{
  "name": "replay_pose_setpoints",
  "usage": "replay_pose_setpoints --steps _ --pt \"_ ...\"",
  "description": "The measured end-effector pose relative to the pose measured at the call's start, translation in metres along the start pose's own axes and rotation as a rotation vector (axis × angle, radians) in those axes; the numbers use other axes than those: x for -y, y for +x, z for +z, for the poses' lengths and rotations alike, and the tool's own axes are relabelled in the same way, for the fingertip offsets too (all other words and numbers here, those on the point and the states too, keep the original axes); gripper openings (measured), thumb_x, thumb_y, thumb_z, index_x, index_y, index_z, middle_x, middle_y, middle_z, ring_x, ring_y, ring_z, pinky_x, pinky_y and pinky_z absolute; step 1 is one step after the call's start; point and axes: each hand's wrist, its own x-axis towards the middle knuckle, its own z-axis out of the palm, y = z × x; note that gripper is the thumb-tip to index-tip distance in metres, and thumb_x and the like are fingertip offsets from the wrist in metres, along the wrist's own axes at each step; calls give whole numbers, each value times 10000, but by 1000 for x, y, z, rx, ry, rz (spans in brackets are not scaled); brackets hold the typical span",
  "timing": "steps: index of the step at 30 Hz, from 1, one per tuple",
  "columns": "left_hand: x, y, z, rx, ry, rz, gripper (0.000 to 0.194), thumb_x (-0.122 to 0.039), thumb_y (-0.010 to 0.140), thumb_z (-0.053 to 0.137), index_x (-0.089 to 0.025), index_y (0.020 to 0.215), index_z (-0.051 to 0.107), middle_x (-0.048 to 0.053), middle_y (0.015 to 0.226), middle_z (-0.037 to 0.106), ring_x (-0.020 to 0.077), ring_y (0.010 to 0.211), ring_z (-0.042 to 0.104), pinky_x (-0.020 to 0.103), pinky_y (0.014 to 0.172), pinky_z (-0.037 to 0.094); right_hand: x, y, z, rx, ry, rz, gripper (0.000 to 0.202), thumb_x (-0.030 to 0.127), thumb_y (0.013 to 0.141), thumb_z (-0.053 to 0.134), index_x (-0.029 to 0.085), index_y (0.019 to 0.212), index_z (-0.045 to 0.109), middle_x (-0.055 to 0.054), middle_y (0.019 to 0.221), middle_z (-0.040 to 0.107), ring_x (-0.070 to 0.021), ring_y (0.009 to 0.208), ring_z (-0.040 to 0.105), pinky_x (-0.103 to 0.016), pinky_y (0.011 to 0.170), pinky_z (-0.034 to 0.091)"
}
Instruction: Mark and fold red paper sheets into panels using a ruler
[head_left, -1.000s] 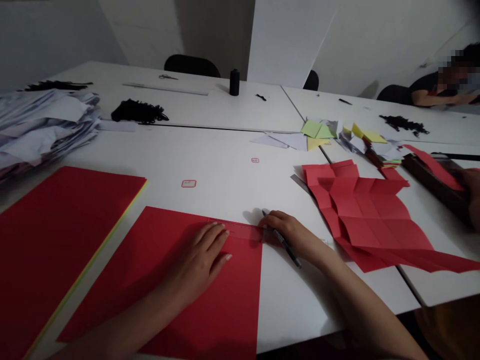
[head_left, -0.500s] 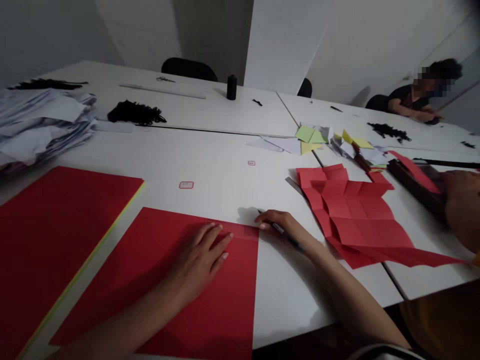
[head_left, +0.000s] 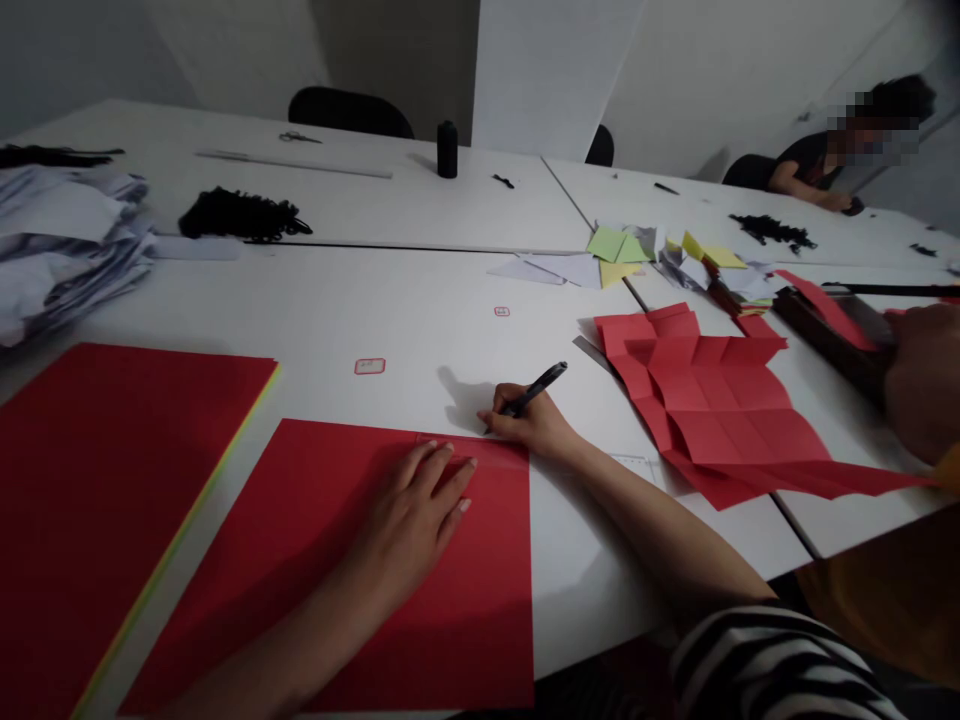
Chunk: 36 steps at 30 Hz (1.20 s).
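Note:
A sheet of red paper [head_left: 469, 620] lies on the white table before me. My left hand [head_left: 420, 505] rests flat on it, fingers spread, with the fingertips on a clear plastic ruler [head_left: 487, 452] along the sheet's far edge. My right hand [head_left: 529, 420] is closed round a black pen [head_left: 546, 380], its tip pointing down beside that far edge near the right corner. Whether the tip touches the paper I cannot tell. To the left is a stack of red sheets [head_left: 127, 480] with a yellow edge showing.
Creased red paper [head_left: 720, 410] spreads to the right, beside another person's hand [head_left: 922, 390] at a dark box [head_left: 832, 330]. Folded paper pieces [head_left: 622, 243], black cord bundles [head_left: 240, 215] and a black spool [head_left: 447, 150] lie farther back. White papers [head_left: 67, 240] are heaped left.
The pen has swung from lying back along my right wrist to a writing grip. My right hand has shifted slightly left and up to the sheet's edge. My left hand stays on the ruler.

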Motion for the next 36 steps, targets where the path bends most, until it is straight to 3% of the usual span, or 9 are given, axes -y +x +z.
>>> replay_pose_setpoints --steps 7,36 --pt "-2 3 -3 -10 5 7 375 -304 980 411 -200 1288 598 135 1325 538 316 1267 440 472 964 507 -1 -3 -4 47 9 -21 271 288 814 610 200 618 445 59 572 439 -92 558 365 -243 523 284" --pt "-2 3 -6 32 -16 -16 392 -330 985 397 -206 1309 581 137 1363 510 329 1303 409 501 990 487 0 -5 -4 46 -53 -29 248 296 820 604 201 642 459 56 589 441 -90 558 355 -257 528 284"
